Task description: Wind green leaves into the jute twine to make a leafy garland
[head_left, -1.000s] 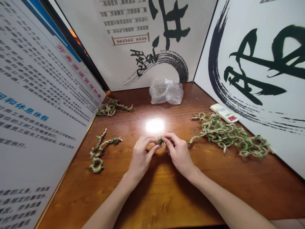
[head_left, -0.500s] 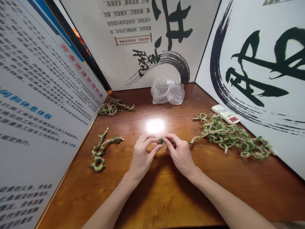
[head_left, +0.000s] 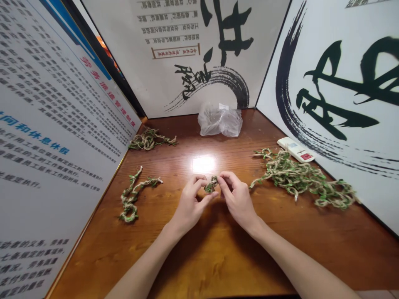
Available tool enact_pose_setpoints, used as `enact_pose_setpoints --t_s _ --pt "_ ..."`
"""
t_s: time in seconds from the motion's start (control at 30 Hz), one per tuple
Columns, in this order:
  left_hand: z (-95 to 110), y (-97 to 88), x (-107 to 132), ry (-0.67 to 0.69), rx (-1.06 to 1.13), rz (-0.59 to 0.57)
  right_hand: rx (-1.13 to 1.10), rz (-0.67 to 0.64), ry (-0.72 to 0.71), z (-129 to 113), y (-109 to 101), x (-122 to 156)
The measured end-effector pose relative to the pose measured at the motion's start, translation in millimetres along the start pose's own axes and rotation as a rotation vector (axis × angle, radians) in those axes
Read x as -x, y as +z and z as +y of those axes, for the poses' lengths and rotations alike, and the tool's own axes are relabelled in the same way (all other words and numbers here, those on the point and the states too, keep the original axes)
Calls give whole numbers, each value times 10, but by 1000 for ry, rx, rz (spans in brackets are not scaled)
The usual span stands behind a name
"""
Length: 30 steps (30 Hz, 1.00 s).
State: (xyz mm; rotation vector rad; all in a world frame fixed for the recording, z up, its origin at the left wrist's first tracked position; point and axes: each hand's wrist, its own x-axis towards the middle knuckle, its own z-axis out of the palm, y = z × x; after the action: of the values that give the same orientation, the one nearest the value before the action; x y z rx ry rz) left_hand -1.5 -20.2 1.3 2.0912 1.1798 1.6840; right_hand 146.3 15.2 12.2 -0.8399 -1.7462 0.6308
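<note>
Between my hands is a small bunched piece of leafy twine (head_left: pixel 211 185), tan cord with green leaves. My left hand (head_left: pixel 193 201) pinches its left side between thumb and fingers. Its right end is gripped by the thumb and fingertips of my right hand (head_left: pixel 236 195). Both hands hover above the wooden table (head_left: pixel 218 261). Left of them lies a loose, curled length of leafy twine (head_left: pixel 127 199). To the right a large tangled heap of the same leafy twine (head_left: pixel 296 176) spreads out, one strand end reaching toward my right hand.
A smaller twine bundle (head_left: pixel 149 139) sits at the back left. A crumpled clear plastic bag (head_left: pixel 220 120) rests near the back panel (head_left: pixel 174 83). Beside the big heap lies a white remote-like device (head_left: pixel 295 149). Upright printed panels border the table on the left, back and right.
The piece of twine between my hands has turned and shows more of itself. My left hand's fingers have spread a little apart around it, and my right hand has shifted slightly right.
</note>
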Motion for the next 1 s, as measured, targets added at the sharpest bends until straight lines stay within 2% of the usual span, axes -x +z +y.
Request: enact_pose_setpoints --t_s 0.13,0.23,0.43,0.73,1.0 --pt "-25 -36 -53 -136 279 126 -57 22 49 -9 -16 -21" --pt "-41 -58 -90 -263 397 224 -121 -7 64 -6 -25 -46" --pt "-77 -47 -116 -450 501 241 -99 -50 42 -12 -53 -75" --pt "-119 -118 -159 -511 565 331 -87 -110 69 -40 -85 -98" --pt "-185 -201 -205 -508 543 380 -70 -169 34 -14 -154 -132"
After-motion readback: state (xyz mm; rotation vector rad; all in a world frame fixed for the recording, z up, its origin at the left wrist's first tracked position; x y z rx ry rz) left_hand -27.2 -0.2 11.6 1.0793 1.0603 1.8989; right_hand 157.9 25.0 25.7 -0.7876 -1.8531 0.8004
